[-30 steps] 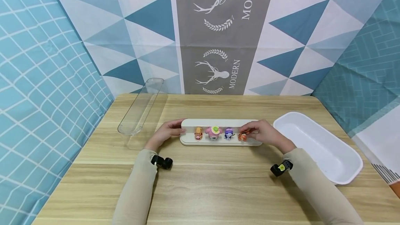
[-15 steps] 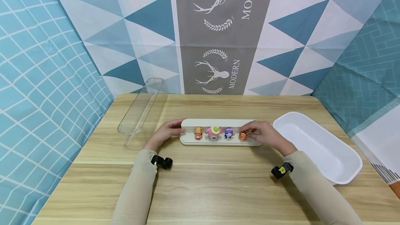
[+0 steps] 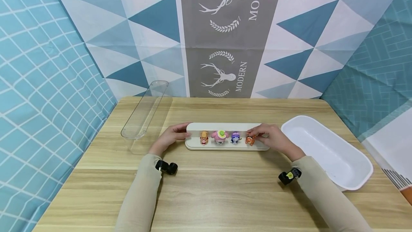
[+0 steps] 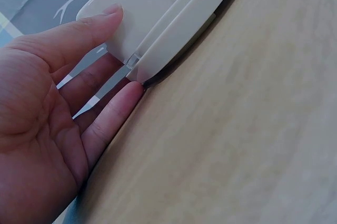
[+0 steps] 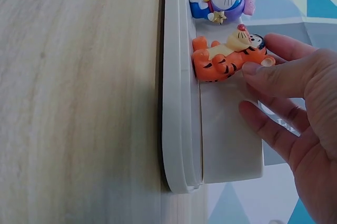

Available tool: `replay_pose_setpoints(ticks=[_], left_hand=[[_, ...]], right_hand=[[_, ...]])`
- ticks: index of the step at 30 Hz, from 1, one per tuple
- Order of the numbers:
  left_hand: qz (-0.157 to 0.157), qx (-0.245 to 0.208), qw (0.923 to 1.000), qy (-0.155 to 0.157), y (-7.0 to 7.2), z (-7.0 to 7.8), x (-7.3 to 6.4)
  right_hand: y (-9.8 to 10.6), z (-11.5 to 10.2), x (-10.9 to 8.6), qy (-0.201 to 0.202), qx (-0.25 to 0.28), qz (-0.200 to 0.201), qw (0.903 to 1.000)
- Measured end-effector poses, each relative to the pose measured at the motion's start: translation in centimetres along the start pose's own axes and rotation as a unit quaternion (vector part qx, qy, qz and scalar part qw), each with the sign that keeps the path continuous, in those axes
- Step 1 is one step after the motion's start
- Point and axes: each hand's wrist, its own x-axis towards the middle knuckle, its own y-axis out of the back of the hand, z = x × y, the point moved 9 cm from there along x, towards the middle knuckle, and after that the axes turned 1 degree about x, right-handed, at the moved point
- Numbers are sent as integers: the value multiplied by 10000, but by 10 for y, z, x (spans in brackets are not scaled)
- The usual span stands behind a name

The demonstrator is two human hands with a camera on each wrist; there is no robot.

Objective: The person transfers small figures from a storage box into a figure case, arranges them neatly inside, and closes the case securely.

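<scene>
A long cream display base (image 3: 232, 146) with a raised back step lies across the table. Four becomes several small figurines standing in a row on it: a yellow-orange one (image 3: 204, 138), a pink one (image 3: 220, 137), a purple-and-blue one (image 3: 235, 138) and, at the right, an orange tiger figurine (image 5: 224, 61). My left hand (image 3: 170, 138) holds the base's left end, thumb (image 4: 102, 26) on the step and other fingers behind and below it. With thumb and index finger, my right hand (image 3: 273, 139) pinches the tiger figurine's head; its feet are at the base's ledge.
A clear lidless plastic cover (image 3: 145, 112) stands at the left rear of the wooden table (image 3: 212, 196). To the right of my right hand lies a white oblong tub (image 3: 328, 149). Patterned cloth (image 3: 219, 38) hangs behind the table.
The right hand shifts very slightly at the tiger figurine, which looks a little straighter than half a second ago. The left hand and the base hold still.
</scene>
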Motion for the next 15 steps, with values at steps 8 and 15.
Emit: replay_pose_setpoints(ticks=[8,15], left_hand=[[57,-2,9999,87,0,-2,0],[43,31,10000,48,1,-1,0]], right_hand=[[2,7,-1,-465,135,7,9988],[2,15,-3,-904,364,-38,9952]])
